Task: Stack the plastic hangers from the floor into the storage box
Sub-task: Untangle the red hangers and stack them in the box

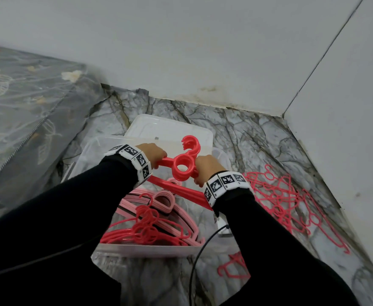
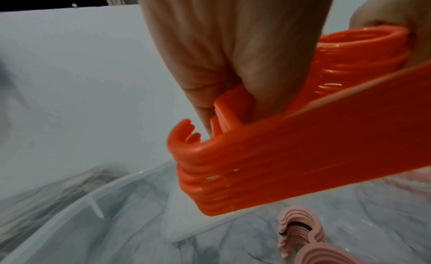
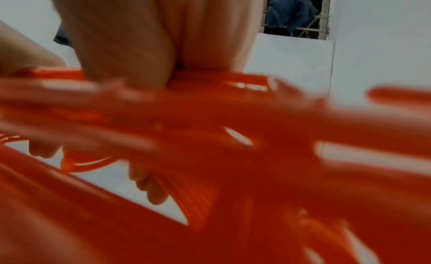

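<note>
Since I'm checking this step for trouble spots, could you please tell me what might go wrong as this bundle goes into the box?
1. The red bundle is held by the left hand and right hand only near its middle; outer hangers could slip from the grip and fan apart.
2. Pink hangers already in the box lie unevenly, so hooks may snag.
3. A black cable runs beside the box and could catch.

1 clear storage box point(image 1: 86, 160), 1 lid point(image 1: 172, 129), 2 hands point(image 1: 152, 152) holding 1 bundle of red hangers point(image 1: 184, 167), 2 hanger groups in the box, loose floor hangers point(image 1: 278, 197) too tangled to count
</note>
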